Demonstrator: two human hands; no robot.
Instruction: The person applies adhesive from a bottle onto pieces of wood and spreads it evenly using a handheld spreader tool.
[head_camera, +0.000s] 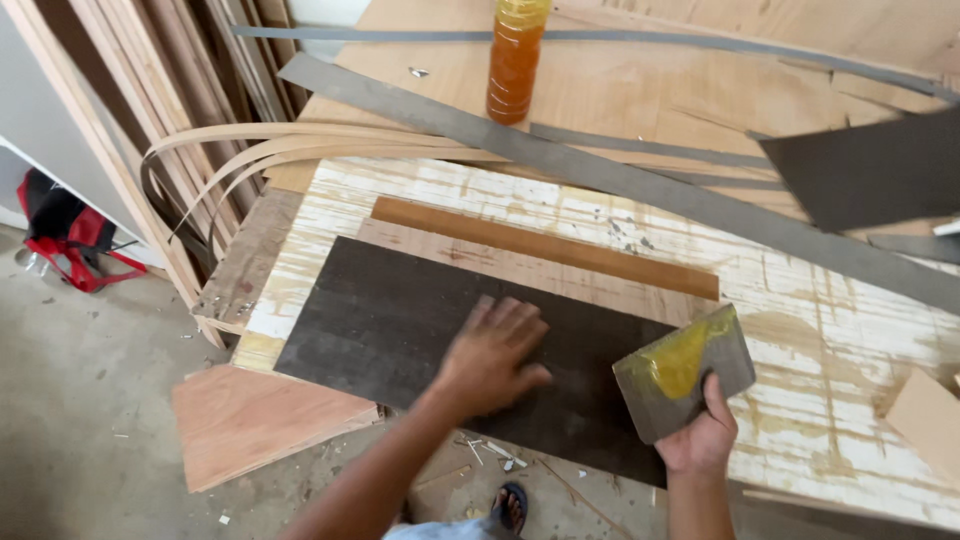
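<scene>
While the left hand (492, 358) presses flat and open on the dark laminate sheet (400, 330), the right hand (703, 437) beside it grips a glue-smeared scraper card (685, 370).

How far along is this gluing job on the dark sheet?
Early, it seems. Done: yellow glue sits on the grey spreader card in the right hand, and the amber glue bottle stands aside. In hand: the left hand presses flat on the dark sheet. Left: the sheet shows no glue yet.
</scene>
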